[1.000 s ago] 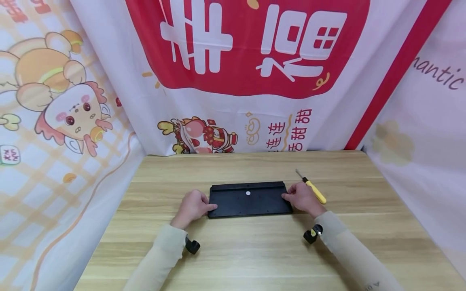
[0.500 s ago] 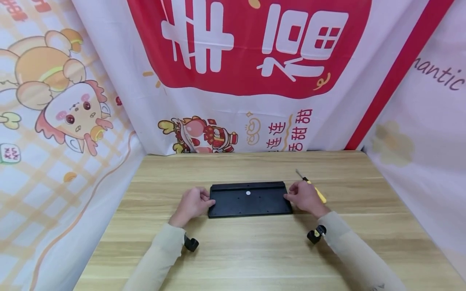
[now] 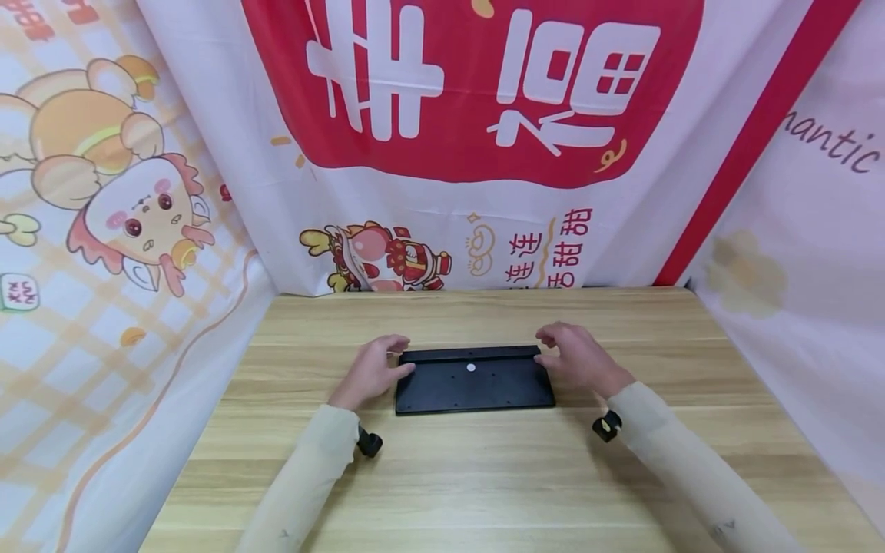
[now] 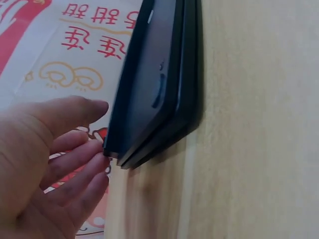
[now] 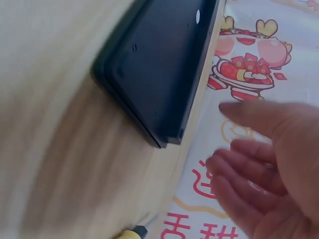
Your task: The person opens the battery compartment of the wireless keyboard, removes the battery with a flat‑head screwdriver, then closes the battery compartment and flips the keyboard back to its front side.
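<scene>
A flat black case (image 3: 477,389), like a keyboard lying underside up, has a raised bar along its far edge and a round white spot. My left hand (image 3: 372,370) is at its far left corner, thumb and fingers spread. In the left wrist view the fingertips are close to the corner of the case (image 4: 149,84); whether they touch it I cannot tell. At the far right corner is my right hand (image 3: 579,359), its fingers loosely bent. The right wrist view has that hand (image 5: 269,164) apart from the case (image 5: 154,64).
A screwdriver (image 5: 130,233) with a yellow handle lies on the table right of the case, hidden behind my right hand in the head view. Behind the wooden table (image 3: 470,484) hangs a printed cloth (image 3: 477,230), with more cloth at both sides.
Both hands have let go of the short sides of the case and moved away from me to its far corners, fingers opening. The case has stayed in place. The right hand now covers the screwdriver.
</scene>
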{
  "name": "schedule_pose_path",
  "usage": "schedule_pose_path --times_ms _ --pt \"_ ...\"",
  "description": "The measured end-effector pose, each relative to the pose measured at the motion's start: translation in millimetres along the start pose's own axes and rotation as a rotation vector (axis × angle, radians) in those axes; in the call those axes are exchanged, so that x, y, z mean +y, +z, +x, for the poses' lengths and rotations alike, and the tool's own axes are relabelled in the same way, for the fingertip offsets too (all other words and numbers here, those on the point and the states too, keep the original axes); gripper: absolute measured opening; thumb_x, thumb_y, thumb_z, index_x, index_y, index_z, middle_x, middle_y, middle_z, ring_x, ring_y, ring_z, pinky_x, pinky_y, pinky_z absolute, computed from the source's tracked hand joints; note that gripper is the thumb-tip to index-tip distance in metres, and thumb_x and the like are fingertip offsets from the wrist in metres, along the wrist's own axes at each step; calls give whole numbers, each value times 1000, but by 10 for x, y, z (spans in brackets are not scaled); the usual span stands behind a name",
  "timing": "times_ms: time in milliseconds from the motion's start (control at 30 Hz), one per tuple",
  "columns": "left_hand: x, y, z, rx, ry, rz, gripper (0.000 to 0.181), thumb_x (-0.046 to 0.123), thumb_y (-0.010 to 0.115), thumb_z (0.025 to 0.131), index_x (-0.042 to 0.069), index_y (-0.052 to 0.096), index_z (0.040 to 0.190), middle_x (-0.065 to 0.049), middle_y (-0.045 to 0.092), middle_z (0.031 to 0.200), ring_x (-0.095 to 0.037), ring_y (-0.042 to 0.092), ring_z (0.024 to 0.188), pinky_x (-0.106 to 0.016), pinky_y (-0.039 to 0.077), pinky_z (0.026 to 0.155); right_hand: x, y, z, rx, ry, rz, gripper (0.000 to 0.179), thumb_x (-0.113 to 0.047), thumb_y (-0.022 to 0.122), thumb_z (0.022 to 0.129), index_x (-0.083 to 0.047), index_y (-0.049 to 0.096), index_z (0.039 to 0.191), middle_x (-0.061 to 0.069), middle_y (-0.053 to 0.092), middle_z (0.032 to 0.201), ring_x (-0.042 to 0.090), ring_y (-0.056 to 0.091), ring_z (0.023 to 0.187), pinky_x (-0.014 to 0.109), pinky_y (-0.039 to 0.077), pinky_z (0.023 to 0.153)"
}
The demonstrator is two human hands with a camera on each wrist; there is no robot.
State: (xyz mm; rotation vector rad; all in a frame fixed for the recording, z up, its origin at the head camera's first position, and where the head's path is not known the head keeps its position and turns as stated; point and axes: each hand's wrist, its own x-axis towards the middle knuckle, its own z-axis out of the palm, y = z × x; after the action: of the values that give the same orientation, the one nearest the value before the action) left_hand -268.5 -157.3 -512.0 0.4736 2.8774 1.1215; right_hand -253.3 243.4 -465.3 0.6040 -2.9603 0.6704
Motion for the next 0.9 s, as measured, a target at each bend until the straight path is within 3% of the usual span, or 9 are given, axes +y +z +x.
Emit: schedule_pose_path --times_ms 300,467,667,900 --pt "-70 100 137 -8 -3 -23 41 20 83 93 8 73 131 -8 73 129 -27 67 122 -47 55 106 8 9 234 -121 -163 -77 34 -17 84 92 -2 75 121 15 77 115 23 72 101 46 61 93" --pt "-155 130 176 -14 29 -29 32 18 83 93 11 77 123 -6 74 124 -24 68 114 -46 56 101 60 88 332 -176 -193 -87 33 -15 83 92 -1 75 121 14 77 114 24 73 101 44 61 93" --pt "-212 134 193 -31 37 -34 25 18 82 94 15 80 119 -4 73 121 -23 67 110 -45 55 99 75 178 418 -184 -216 -118 30 -17 83 93 -3 76 118 10 78 110 22 73 99 41 62 91" --pt "-203 132 218 -45 41 -39 25 19 81 95 15 79 120 -5 72 122 -24 66 114 -45 55 101 68 216 439 -170 -179 -145 25 -19 84 93 -8 78 114 5 77 106 18 71 96 41 61 90"
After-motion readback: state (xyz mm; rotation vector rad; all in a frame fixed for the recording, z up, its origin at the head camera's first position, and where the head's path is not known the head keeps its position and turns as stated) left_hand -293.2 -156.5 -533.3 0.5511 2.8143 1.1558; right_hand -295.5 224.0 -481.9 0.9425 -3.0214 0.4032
